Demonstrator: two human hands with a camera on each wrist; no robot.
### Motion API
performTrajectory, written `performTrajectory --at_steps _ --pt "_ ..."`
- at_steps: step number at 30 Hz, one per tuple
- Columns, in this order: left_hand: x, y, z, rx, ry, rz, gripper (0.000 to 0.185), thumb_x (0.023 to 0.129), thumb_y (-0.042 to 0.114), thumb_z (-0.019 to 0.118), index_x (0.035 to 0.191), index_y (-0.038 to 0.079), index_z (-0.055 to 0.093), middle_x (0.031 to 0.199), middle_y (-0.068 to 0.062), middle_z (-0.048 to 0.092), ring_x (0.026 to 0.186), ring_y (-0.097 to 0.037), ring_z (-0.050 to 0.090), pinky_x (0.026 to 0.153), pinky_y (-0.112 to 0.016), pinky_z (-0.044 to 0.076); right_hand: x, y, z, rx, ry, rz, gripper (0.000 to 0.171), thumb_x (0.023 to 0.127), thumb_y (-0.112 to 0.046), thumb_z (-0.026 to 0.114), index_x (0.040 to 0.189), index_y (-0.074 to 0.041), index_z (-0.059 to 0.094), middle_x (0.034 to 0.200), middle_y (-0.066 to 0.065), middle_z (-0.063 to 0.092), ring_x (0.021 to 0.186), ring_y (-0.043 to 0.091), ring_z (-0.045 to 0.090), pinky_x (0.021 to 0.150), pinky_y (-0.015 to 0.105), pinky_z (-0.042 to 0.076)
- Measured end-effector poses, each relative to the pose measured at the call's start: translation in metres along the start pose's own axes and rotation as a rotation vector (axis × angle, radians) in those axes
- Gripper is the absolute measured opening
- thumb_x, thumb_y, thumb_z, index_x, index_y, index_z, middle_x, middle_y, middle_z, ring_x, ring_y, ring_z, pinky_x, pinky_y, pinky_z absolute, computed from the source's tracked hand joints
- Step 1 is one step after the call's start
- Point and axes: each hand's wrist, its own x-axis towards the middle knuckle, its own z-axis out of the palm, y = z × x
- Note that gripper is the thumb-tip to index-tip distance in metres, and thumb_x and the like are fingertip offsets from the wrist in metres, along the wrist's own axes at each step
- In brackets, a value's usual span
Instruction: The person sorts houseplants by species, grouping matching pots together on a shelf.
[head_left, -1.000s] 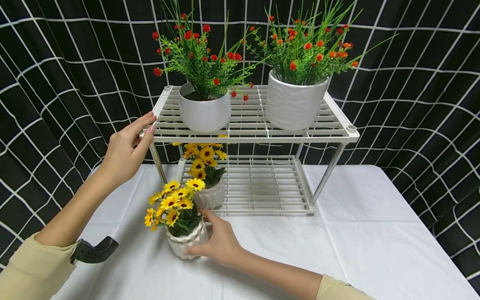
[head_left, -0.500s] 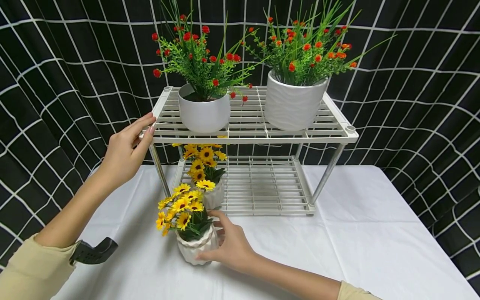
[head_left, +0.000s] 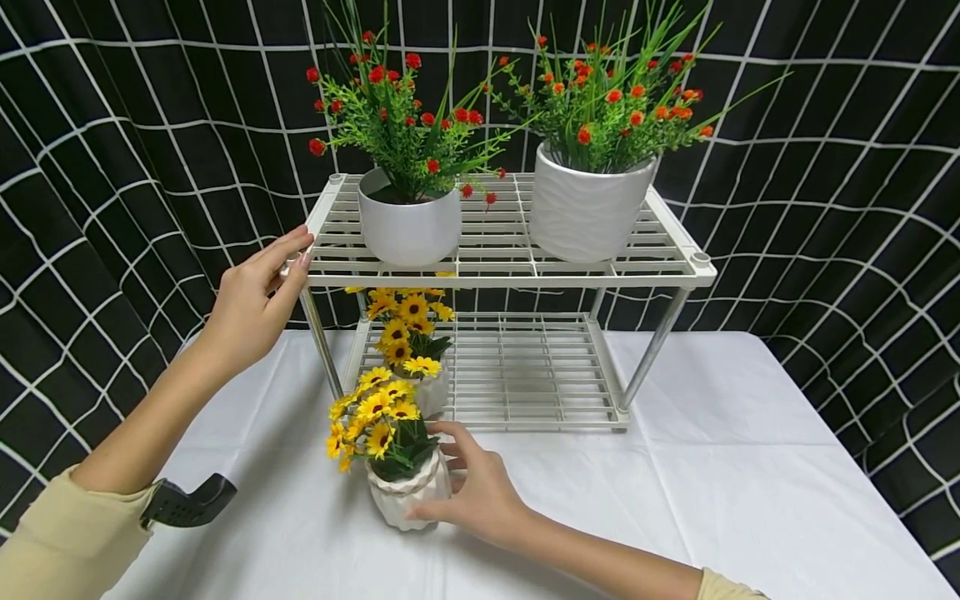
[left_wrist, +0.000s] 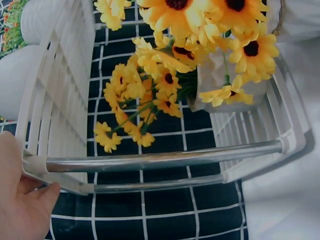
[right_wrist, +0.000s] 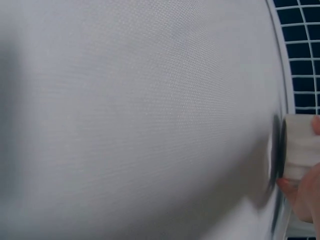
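In the head view my right hand [head_left: 487,492] grips a small ribbed white flowerpot [head_left: 405,500] of yellow sunflowers [head_left: 378,412], thumb on the near side and fingers around the far side. I cannot tell whether its base touches the cloth. The right wrist view catches this hand [right_wrist: 305,197] on the pot [right_wrist: 300,145] at the right edge. My left hand [head_left: 255,304] holds the front left corner of the white two-tier shelf rack [head_left: 495,279], thumb in front. Behind the held pot, a similar sunflower pot [head_left: 431,392] stands on the lower tier, partly hidden.
On the upper tier stand a smooth white pot [head_left: 410,229] and a wavy white pot [head_left: 588,208], both with red-orange flowers. Bare slats [head_left: 525,375] show on the lower tier. A white cloth [head_left: 720,483] covers the table; a black checked curtain [head_left: 847,167] hangs behind.
My right hand has carried the sunflower pot to the right and slightly nearer, in front of the lower tier's left part. The left hand keeps its place on the rack corner.
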Motion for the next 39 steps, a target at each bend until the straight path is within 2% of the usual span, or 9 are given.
performTrajectory --at_steps 9,20,25,35,39 --pt "0.0 -0.002 0.0 -0.014 -0.001 0.008 0.046 0.113 0.021 0.046 0.15 -0.004 0.055 0.161 -0.02 0.048 0.098 -0.035 0.062 0.077 -0.012 0.039 -0.005 0.0 -0.011 0.021 0.021 0.015 0.09 0.067 -0.012 0.1 0.145 -0.013 0.055 0.134 0.027 0.068 0.114 0.043 0.069 0.087 0.035 0.063" --pt "-0.001 0.0 0.001 -0.01 0.007 0.018 0.046 0.112 0.021 0.046 0.149 -0.004 0.056 0.16 -0.02 0.05 0.09 -0.033 0.06 0.073 -0.012 0.038 -0.013 0.003 -0.03 0.023 0.074 0.023 0.084 0.068 -0.01 0.1 0.14 -0.015 0.056 0.137 0.026 0.067 0.117 0.041 0.07 0.088 0.035 0.063" --pt "0.0 -0.002 0.001 -0.008 0.012 0.018 0.045 0.112 0.02 0.047 0.149 -0.004 0.056 0.16 -0.02 0.05 0.094 -0.034 0.062 0.076 -0.01 0.039 -0.017 0.003 -0.038 0.026 0.098 0.022 0.079 0.069 -0.008 0.099 0.135 -0.013 0.056 0.136 0.028 0.067 0.117 0.043 0.069 0.088 0.034 0.063" --pt "0.001 -0.001 0.001 0.006 0.015 0.028 0.045 0.112 0.02 0.046 0.148 -0.005 0.057 0.159 -0.02 0.051 0.078 -0.026 0.053 0.068 -0.016 0.037 -0.022 0.002 -0.056 0.033 0.164 0.05 0.079 0.069 -0.005 0.099 0.135 -0.013 0.057 0.135 0.03 0.067 0.114 0.045 0.072 0.091 0.039 0.062" --pt "0.001 -0.001 0.001 0.014 0.019 0.036 0.046 0.112 0.022 0.046 0.148 -0.004 0.057 0.158 -0.02 0.052 0.068 -0.02 0.044 0.062 -0.019 0.035 -0.023 0.002 -0.065 0.024 0.207 0.059 0.08 0.067 -0.003 0.099 0.135 -0.012 0.058 0.136 0.028 0.066 0.118 0.045 0.069 0.093 0.04 0.062"
